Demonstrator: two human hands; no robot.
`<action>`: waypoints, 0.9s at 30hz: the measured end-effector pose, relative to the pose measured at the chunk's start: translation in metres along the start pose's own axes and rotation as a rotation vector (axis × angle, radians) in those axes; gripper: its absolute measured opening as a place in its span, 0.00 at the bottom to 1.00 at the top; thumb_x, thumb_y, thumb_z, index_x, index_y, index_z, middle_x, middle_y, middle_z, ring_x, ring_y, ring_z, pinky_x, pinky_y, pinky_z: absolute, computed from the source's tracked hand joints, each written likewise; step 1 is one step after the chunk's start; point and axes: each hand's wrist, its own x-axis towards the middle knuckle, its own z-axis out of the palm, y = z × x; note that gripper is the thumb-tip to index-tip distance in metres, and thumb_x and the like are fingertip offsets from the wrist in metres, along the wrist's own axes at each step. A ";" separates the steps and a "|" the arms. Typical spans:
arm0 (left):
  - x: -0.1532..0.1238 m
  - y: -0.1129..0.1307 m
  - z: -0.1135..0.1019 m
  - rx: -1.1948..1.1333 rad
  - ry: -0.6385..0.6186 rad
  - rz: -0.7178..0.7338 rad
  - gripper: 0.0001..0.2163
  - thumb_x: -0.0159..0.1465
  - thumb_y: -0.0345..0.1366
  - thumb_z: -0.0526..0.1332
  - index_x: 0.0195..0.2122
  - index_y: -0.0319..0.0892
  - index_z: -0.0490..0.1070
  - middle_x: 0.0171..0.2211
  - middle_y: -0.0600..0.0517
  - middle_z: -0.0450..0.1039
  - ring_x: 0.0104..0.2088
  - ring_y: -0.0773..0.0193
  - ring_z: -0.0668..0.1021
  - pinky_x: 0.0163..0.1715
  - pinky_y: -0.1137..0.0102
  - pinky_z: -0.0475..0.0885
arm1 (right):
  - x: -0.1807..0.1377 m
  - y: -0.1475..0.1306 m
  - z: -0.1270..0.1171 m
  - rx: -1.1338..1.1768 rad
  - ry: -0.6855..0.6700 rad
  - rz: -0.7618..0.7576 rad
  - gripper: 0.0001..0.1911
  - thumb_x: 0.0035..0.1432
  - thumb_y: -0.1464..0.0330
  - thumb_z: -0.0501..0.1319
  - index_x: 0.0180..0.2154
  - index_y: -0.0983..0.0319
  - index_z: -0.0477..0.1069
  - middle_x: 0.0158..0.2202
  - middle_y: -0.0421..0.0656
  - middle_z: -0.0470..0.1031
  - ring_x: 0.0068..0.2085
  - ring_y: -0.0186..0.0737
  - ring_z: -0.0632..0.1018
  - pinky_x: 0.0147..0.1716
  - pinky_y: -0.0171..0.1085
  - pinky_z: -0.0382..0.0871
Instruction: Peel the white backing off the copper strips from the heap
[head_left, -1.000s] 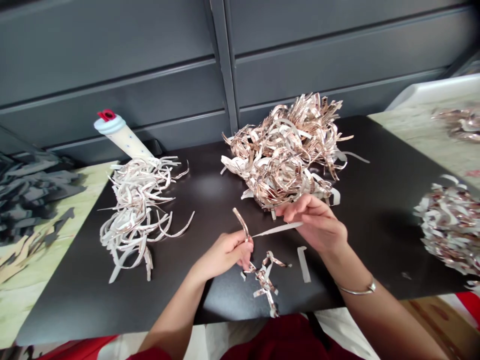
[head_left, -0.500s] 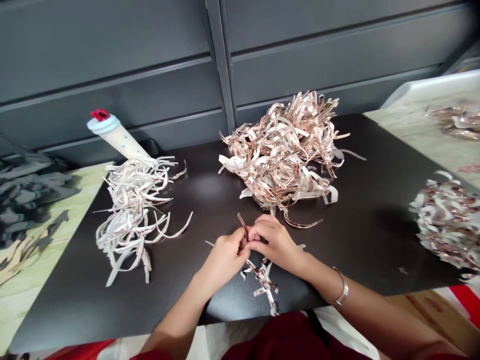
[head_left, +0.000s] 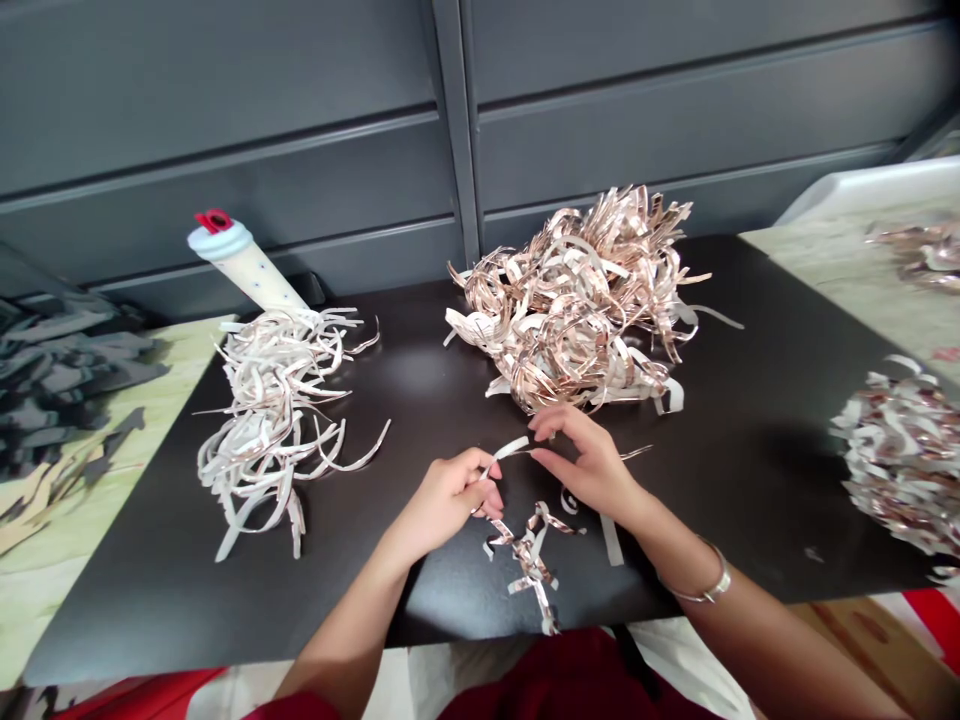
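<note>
My left hand [head_left: 454, 492] is closed in a pinch on a narrow white strip [head_left: 513, 447], which points up and to the right. My right hand [head_left: 583, 462] hovers by the strip's far end, thumb and forefinger apart; its palm side is hidden. Below my hands, several short crossed pieces of shiny copper and white strip [head_left: 531, 560] lie on the black table [head_left: 442, 600]. A white strip [head_left: 612, 541] and a small curl [head_left: 569, 501] show beside my right hand, partly covered by it. Just beyond is a big heap of copper-coloured strips [head_left: 570, 310].
A bundle of white strips [head_left: 266, 400] lies on the left, with a white bottle with a red-topped lid [head_left: 251, 265] behind it. Cut copper-white pieces [head_left: 896, 460] are heaped at the right. Dark scraps [head_left: 67, 360] lie far left. A grey panel wall [head_left: 300, 90] stands behind the table.
My hands were together around a copper strip and have come apart. The right hand moved right and its fingers spread. A white strip now shows in my left hand.
</note>
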 end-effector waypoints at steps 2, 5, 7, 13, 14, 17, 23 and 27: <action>-0.001 0.001 -0.002 0.032 -0.027 0.007 0.05 0.62 0.35 0.57 0.35 0.40 0.65 0.23 0.52 0.76 0.25 0.65 0.79 0.25 0.74 0.69 | -0.002 -0.002 0.002 0.054 -0.030 -0.024 0.07 0.58 0.76 0.57 0.36 0.58 0.65 0.38 0.44 0.73 0.42 0.41 0.75 0.43 0.42 0.70; -0.003 0.007 -0.003 0.253 -0.002 0.082 0.06 0.64 0.36 0.55 0.32 0.40 0.67 0.24 0.53 0.77 0.26 0.66 0.78 0.28 0.75 0.67 | -0.006 -0.010 0.009 0.088 -0.112 -0.056 0.10 0.59 0.75 0.56 0.43 0.58 0.65 0.41 0.45 0.74 0.43 0.40 0.76 0.43 0.41 0.72; -0.004 0.011 -0.002 0.409 0.037 0.146 0.11 0.65 0.37 0.53 0.29 0.40 0.69 0.24 0.54 0.76 0.26 0.68 0.77 0.29 0.75 0.66 | -0.008 -0.015 0.014 0.081 -0.155 -0.080 0.13 0.60 0.74 0.57 0.46 0.58 0.64 0.43 0.46 0.74 0.45 0.40 0.76 0.44 0.41 0.72; 0.000 0.009 0.001 0.509 0.198 0.174 0.07 0.63 0.32 0.56 0.34 0.40 0.73 0.27 0.54 0.77 0.27 0.66 0.77 0.29 0.75 0.67 | -0.007 -0.019 0.019 0.015 -0.157 -0.117 0.15 0.61 0.72 0.58 0.49 0.59 0.64 0.44 0.48 0.73 0.46 0.41 0.75 0.45 0.41 0.73; 0.000 0.007 0.001 0.477 0.197 0.174 0.07 0.62 0.31 0.56 0.37 0.40 0.73 0.27 0.54 0.78 0.28 0.66 0.78 0.30 0.75 0.68 | -0.007 -0.019 0.019 0.006 -0.157 -0.122 0.15 0.61 0.72 0.58 0.50 0.59 0.63 0.45 0.48 0.72 0.47 0.42 0.75 0.45 0.41 0.73; 0.001 0.003 0.000 0.318 0.160 0.141 0.11 0.63 0.30 0.55 0.45 0.40 0.72 0.28 0.54 0.79 0.30 0.65 0.80 0.33 0.74 0.72 | -0.008 -0.016 0.017 -0.016 -0.181 -0.126 0.16 0.62 0.74 0.54 0.52 0.59 0.62 0.47 0.49 0.72 0.50 0.41 0.74 0.48 0.43 0.72; 0.004 0.001 0.002 0.332 0.228 0.190 0.10 0.61 0.25 0.54 0.38 0.40 0.73 0.32 0.52 0.79 0.33 0.65 0.81 0.38 0.72 0.73 | -0.009 -0.015 0.013 -0.062 -0.270 -0.115 0.23 0.60 0.79 0.49 0.55 0.60 0.59 0.52 0.49 0.70 0.52 0.40 0.73 0.51 0.43 0.71; 0.006 0.000 0.002 0.225 0.186 0.161 0.10 0.62 0.26 0.52 0.34 0.38 0.73 0.28 0.51 0.78 0.29 0.67 0.79 0.33 0.73 0.74 | -0.005 -0.017 0.003 -0.077 -0.372 -0.138 0.27 0.57 0.82 0.47 0.57 0.62 0.56 0.55 0.51 0.68 0.56 0.41 0.70 0.53 0.44 0.69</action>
